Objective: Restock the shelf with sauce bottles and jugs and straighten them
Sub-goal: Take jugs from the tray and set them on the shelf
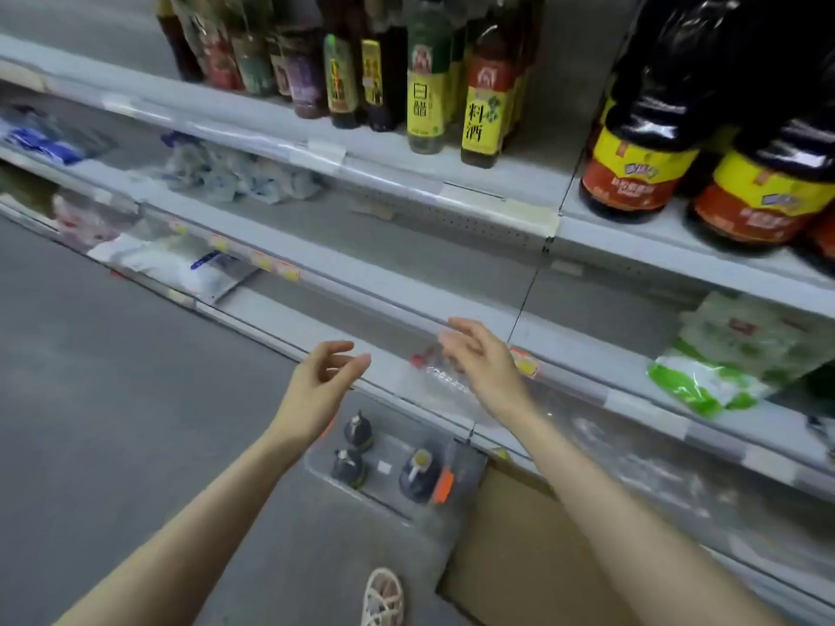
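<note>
Head view shows neither hand carrying anything. The left hand [325,381] and right hand [481,361] hang mid-frame with fingers loosely curled, each grip released. Below them, at six o'clock, a clear bin [316,465] on the floor holds three dark sauce bottles [420,474]. At twelve o'clock the top shelf [533,169] carries a row of upright bottles [427,83]. At two o'clock stand dark jugs [641,164], with a bare stretch of shelf between. I judge this the fetch step, between placements. The next move calls for reaching down into the bin, closing round a bottle's neck and lifting it to that gap, label outward.
</note>
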A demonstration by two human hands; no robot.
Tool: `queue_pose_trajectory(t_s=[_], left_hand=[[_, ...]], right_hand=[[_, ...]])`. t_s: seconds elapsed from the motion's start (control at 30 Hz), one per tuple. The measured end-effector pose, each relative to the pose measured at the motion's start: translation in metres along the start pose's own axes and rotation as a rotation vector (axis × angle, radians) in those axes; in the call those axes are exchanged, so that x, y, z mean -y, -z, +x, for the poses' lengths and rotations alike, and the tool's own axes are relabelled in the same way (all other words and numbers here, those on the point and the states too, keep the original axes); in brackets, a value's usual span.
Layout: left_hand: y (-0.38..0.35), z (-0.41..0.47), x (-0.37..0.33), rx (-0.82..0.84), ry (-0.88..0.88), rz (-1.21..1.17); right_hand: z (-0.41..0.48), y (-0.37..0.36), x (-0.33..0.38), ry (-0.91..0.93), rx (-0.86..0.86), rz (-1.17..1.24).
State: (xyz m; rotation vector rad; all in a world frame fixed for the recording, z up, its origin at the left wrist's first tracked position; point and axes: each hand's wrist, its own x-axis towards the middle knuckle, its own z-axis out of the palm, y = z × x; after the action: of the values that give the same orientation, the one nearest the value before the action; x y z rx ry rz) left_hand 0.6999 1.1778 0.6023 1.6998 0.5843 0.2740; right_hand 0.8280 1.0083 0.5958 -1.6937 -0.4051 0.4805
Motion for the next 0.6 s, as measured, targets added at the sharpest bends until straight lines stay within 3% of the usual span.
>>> queue_pose_trajectory(t_s=[0.37,0.6], left_hand=[[-0.011,0.140,0.222,0.184,0.427,0.095],[-0.049,0.200,0.369,0.288,0.589,0.132]], right_hand=[[0.076,-0.096,-0.246,-0.530,-0.219,-0.021],[0.102,-0.139,-0.402,-0.763,-0.362,0.004]])
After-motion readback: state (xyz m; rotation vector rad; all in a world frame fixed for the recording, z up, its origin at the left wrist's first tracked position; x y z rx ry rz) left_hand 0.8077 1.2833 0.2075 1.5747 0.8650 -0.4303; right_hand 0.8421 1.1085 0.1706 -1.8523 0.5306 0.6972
